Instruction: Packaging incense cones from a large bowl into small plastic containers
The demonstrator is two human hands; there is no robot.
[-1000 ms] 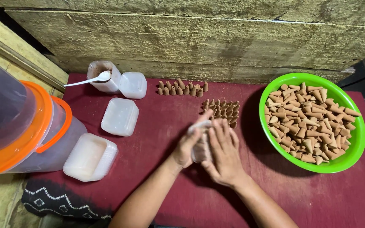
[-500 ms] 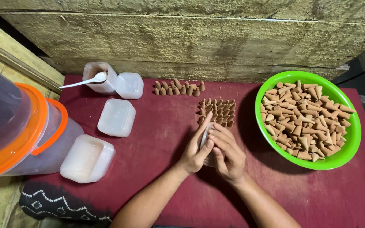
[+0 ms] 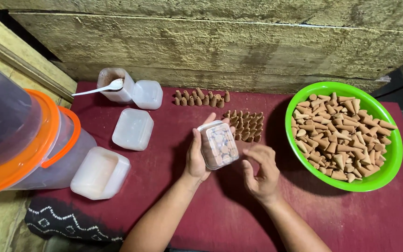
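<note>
My left hand (image 3: pixel 197 156) holds a small clear box (image 3: pixel 218 145) tipped on its side, thumb along its near-left edge and fingers wrapped behind it, so I look straight at the packed round ends of the brown cones inside. My right hand (image 3: pixel 260 170) hangs just right of the box with nothing in it, fingers loosely curled and spread, not touching it. Both are above the red tabletop (image 3: pixel 201 214), about the middle of it. Just beyond the box stands a tight block of cones (image 3: pixel 246 125) set upright in rows, and farther off, toward the wall, a single line of cones (image 3: pixel 201 98) runs left to right. To the right, a bright green bowl (image 3: pixel 395 154) is heaped with loose cones (image 3: pixel 341 137) lying every which way. On the left side lie two clear square boxes, one (image 3: pixel 133 129) in the middle distance and one (image 3: pixel 100 172) nearer me at the table's left edge. At the far left an open jar (image 3: pixel 110 84) with brown powder has a white spoon (image 3: pixel 99 88) resting across its mouth, and a clear lid (image 3: pixel 147 94) lies touching its right side. Farther left, off the red surface, a big translucent tub with an orange rim and handle (image 3: pixel 33 144) fills the corner, and a dark cloth with a white zigzag pattern (image 3: pixel 66 219) lies at the near left. A rough wooden wall (image 3: pixel 239 42) closes the far side.
</note>
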